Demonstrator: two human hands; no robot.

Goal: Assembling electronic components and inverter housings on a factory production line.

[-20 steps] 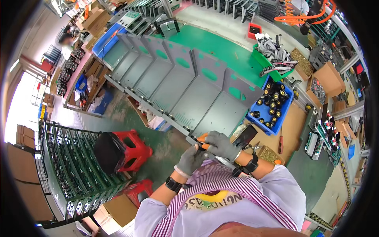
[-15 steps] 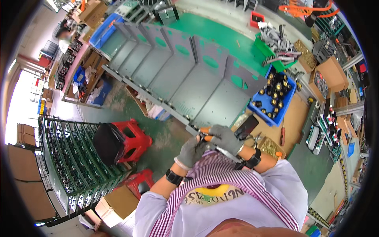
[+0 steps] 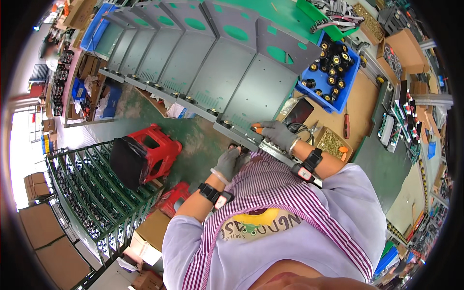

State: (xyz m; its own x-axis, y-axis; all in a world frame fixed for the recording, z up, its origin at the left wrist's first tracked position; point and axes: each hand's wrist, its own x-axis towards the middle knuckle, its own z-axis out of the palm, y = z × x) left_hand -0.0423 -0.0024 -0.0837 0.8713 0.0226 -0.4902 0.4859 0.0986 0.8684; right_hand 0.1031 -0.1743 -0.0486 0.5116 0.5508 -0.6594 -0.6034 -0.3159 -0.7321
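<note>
A row of grey sheet-metal chassis [image 3: 217, 72] with upright, holed plates stands in front of me. Small dark round parts [image 3: 212, 112] sit along its near flange. Both hands wear grey gloves with bare fingertips. My right hand [image 3: 276, 134] reaches over the nearest chassis's front edge, fingertips pinched together just inside it; anything between them is too small to make out. Just outside that flange, my left hand [image 3: 228, 162] is closed, with something dark at its fingertips that I cannot identify.
Right of the chassis stands a blue bin [image 3: 309, 89] of black round parts with brass-coloured centres. Nearby are a red-handled screwdriver [image 3: 346, 126], a box of small screws [image 3: 330, 143] and a green tray [image 3: 309, 10] of cables. A red stool [image 3: 166, 152] and green rack [image 3: 96, 193] stand left.
My hands, together at the chassis's front edge before, have parted. The right now reaches inside the edge; the left is lower and outside. The whole view has shifted.
</note>
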